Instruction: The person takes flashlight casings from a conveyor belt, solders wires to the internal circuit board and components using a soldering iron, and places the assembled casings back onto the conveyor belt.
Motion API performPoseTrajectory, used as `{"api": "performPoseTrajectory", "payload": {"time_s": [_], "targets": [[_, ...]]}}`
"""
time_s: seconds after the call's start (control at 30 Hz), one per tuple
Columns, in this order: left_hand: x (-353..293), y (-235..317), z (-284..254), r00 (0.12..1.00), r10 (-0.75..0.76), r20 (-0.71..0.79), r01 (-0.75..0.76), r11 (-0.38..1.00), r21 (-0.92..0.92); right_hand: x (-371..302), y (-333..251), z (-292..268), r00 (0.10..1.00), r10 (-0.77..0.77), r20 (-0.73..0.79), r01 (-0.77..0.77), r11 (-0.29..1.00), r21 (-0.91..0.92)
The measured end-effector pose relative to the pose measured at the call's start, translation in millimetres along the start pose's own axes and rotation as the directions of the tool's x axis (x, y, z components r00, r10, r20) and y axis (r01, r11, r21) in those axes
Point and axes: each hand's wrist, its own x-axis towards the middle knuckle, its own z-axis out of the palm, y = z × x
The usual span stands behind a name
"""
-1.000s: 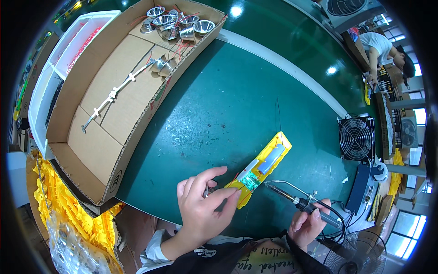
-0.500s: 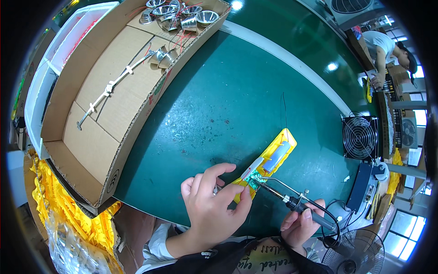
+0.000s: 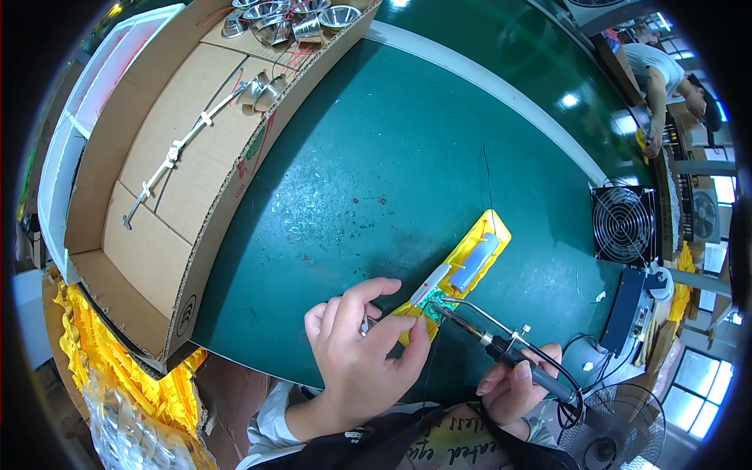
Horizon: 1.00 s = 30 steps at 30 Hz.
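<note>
Nearest: left hand [image 3: 362,356], fingers curled, thumb and forefinger pinching the near end of a yellow housing [image 3: 458,270] lying on the green table [image 3: 376,172]. Beside it, right hand [image 3: 513,388], fingers closed around the handle of a soldering iron [image 3: 489,333], its tip resting at the small green circuit board [image 3: 429,301] in the housing's near end. Progress, as a judgement: soldering under way at the board; finished joints cannot be made out, and whether more remain cannot be told. Farther right: black fan [image 3: 623,225] and power unit [image 3: 633,301]. Farther left: cardboard tray [image 3: 157,235] with metal reflector cups [image 3: 286,12] at its far end. Change from a second ago: the iron tip, then hovering just off the housing, now meets the board; the left hand has closed in tighter.
</note>
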Motion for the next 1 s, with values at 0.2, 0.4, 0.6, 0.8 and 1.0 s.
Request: {"api": "performPoseTrajectory", "payload": {"time_s": [0.2,0.4,0.6,0.8,1.0], "targets": [[-1.0,-0.6,0.9,1.000,0.020,-0.012,-0.020,1.000,-0.001,-0.9,-0.2,0.9,1.000,0.021,-0.016,-0.021,1.000,0.017],[-1.5,-0.6,0.0,1.000,0.019,-0.011,-0.019,1.000,0.003,-2.3,-1.8,3.1,0.999,0.039,-0.030,-0.039,0.999,0.004],[0.5,0.6,0.6,1.000,0.017,-0.010,-0.017,1.000,0.005,-1.6,-3.0,1.8,0.999,0.044,-0.027,-0.044,0.999,-0.002],[-0.3,-0.5,1.2,1.000,0.018,-0.008,-0.018,1.000,0.007,-2.0,-2.3,0.5,0.999,0.037,0.008,-0.037,0.999,-0.025],[-0.3,0.2,1.8,1.000,0.017,-0.019,-0.017,1.000,0.012,-4.2,-3.3,-1.2,0.999,0.037,-0.009,-0.037,0.998,-0.048]]}}
